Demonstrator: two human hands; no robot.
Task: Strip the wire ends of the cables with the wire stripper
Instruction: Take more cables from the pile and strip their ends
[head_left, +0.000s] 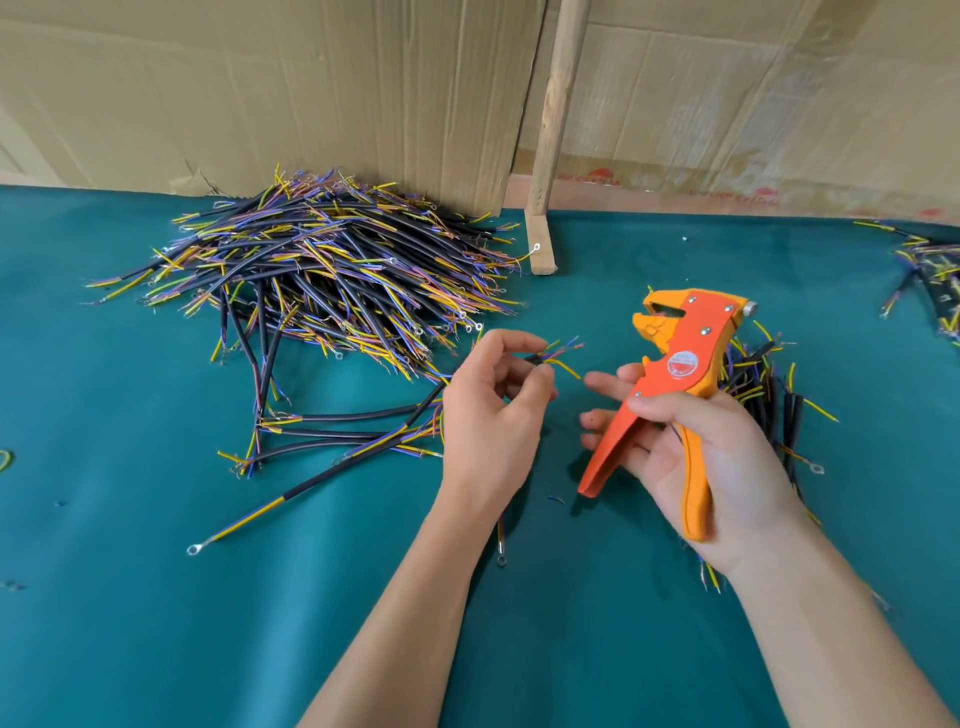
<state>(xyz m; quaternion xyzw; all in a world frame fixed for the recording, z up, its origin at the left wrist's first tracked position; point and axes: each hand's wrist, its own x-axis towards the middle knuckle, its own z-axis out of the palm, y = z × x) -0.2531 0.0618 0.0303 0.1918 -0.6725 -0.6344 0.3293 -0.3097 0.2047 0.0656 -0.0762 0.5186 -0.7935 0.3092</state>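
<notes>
Left hand (491, 410) up over the teal table cover (156, 597), fingers curled, thumb and fingertips pinching a short black-jacketed cable (532, 359) near its end. Out of that jacket fan thin yellow, blue and purple-toned inner wires, pointing right and slightly away, toward the tool; the rest of the cable runs back down-left behind the palm.

Right hand (711, 457) has the orange wire stripper (675, 374): one handle lies across the palm under the thumb, the other handle swings out to the left, with the fingers stretched loosely behind it, so the handles stand spread apart. The tool's long axis runs nearly upright in view, head at the far end, its yellow-orange jaws facing left and parted, a round red label on the body. Cable tips and jaws are near each other but apart.

Far left, a big pile of cables (311, 275) with a few loose ones spilling nearer. A smaller heap of cables (769, 395) lies behind the right hand, and more cables (930, 275) at the right edge. Cardboard sheets (311, 93) and a wooden post (550, 135) back the table.
</notes>
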